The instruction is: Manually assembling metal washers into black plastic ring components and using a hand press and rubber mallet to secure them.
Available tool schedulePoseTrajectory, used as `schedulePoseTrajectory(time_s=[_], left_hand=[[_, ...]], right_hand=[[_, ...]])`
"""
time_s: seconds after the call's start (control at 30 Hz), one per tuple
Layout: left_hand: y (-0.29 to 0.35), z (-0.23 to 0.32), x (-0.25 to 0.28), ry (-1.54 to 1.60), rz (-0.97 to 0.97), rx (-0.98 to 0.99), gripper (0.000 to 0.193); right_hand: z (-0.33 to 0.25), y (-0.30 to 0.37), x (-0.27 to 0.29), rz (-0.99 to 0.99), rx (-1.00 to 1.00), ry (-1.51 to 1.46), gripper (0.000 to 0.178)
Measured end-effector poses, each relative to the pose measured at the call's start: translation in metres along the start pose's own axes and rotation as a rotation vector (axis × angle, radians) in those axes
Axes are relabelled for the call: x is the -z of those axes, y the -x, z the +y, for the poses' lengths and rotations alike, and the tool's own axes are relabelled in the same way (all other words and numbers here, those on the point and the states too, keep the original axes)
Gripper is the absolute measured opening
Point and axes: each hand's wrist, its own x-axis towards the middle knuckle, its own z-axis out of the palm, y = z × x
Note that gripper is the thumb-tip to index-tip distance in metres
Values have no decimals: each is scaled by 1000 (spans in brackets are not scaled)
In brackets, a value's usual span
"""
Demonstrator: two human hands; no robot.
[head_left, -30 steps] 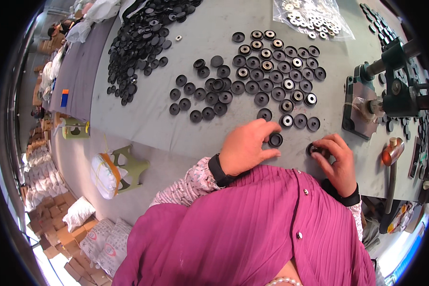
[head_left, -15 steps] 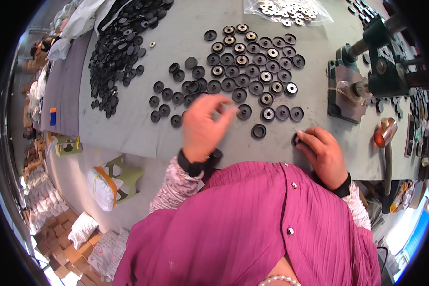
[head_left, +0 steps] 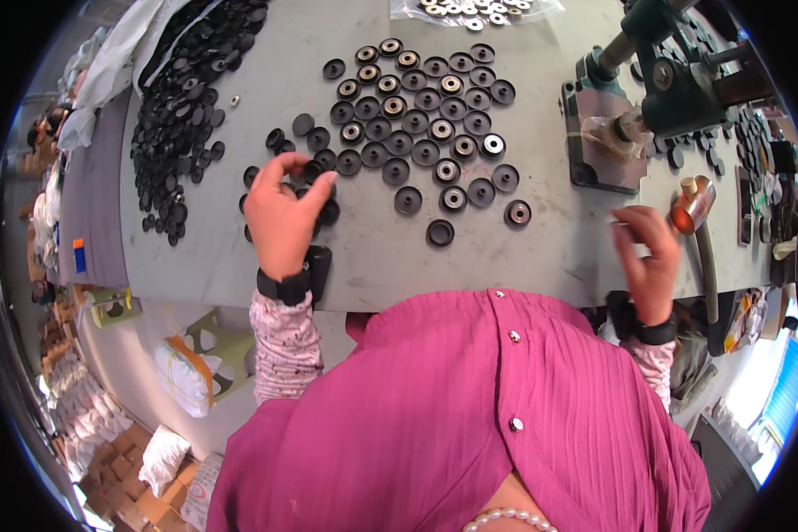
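My left hand (head_left: 285, 211) reaches over the dark wheels on the left, with thumb and forefinger closed about the rim of a small black cap (head_left: 313, 170). That cap lies on top of another one, partly hidden by the fingers. My right hand (head_left: 647, 255), slightly blurred, is above the table between the press and the mallet. Its fingers are bent and apart, and nothing shows in them. A black wheel with a metal bearing (head_left: 518, 213) lies on the table to its left. Nearer me is a black ring-shaped cap (head_left: 440, 233).
Several black wheels (head_left: 399, 142), some with metal bearings, cover the middle. A heap of black discs (head_left: 182, 115) is at left, a bag of white washers (head_left: 475, 11) at the back. A green press (head_left: 607, 133) and copper-headed mallet (head_left: 695, 208) stand at right; a phone-like black object (head_left: 317, 264) lies at the near edge.
My left hand has gone left to the small black cap. My right hand has let go of a wheel, now lying on the table, and moved right. The view has shifted right.
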Motion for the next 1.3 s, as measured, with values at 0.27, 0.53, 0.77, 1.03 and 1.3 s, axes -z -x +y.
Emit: schedulePoseTrajectory(time_s=[0.27,0.53,0.77,1.03,1.3], left_hand=[[62,76,-67,231,-572,-470,36],[50,52,-44,760,-698,106,33],[61,54,-30,1027,-772,380,29],[64,63,-39,743,-718,309,16],[56,63,-76,491,-750,-340,26]], right_hand=[[162,35,129,296,-157,860,38],[90,66,93,126,-295,254,29],[-52,36,26,-250,-108,11,18],[-43,-3,-23,-411,-57,214,34],[-25,8,-34,-344,-289,44,38]])
